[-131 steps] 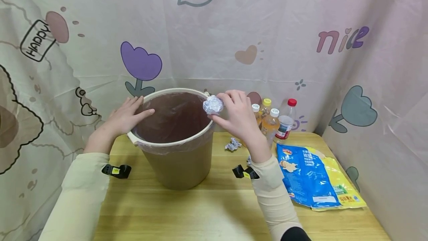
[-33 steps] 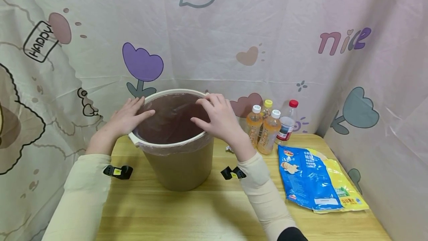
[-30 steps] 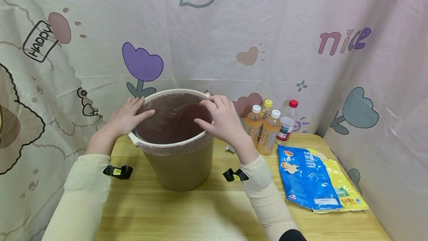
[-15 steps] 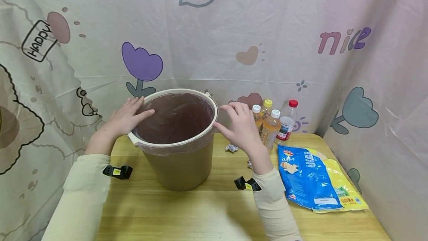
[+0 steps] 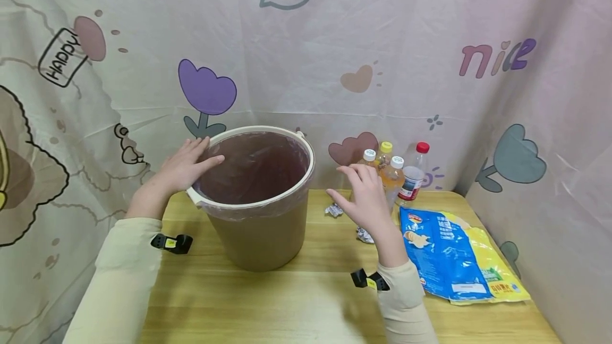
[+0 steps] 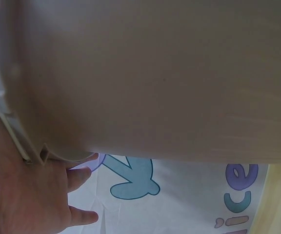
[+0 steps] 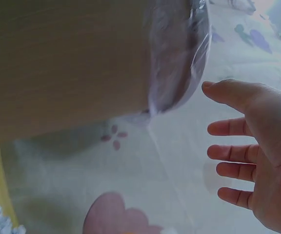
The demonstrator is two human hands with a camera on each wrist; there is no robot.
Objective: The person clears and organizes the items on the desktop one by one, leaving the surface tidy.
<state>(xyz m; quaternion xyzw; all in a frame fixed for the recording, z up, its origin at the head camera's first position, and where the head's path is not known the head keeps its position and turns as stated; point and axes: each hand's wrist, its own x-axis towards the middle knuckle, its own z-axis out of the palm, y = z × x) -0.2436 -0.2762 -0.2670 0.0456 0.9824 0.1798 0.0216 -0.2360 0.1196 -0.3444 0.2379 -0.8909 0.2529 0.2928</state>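
Observation:
A brown trash bin [image 5: 258,238] with a cream rim and a clear plastic liner stands on the table. My left hand [image 5: 179,169] rests on the rim's left side, thumb over the opening and fingers extended; in the left wrist view, the fingers [image 6: 82,217] reach past the rim. To the right of the bin, my right hand [image 5: 365,198] is in the air with nothing in it, its fingers [image 7: 233,153] spread and relaxed. Two crumpled paper balls are on the table below it: one [image 5: 333,209] nearer the bin, another [image 5: 365,234] partly hidden by the hand.
Several plastic bottles stand at the back right, among them an orange drink [image 5: 393,178] and a red-capped bottle [image 5: 414,174]. Blue [image 5: 440,251] and yellow [image 5: 497,264] snack bags lie flat along the right side. A printed cloth [image 5: 296,89] hangs behind the table.
Earlier, my right hand held a paper ball at the bin's right rim. It then reached over the opening without the ball and has drawn back to the right. My left hand stays on the rim.

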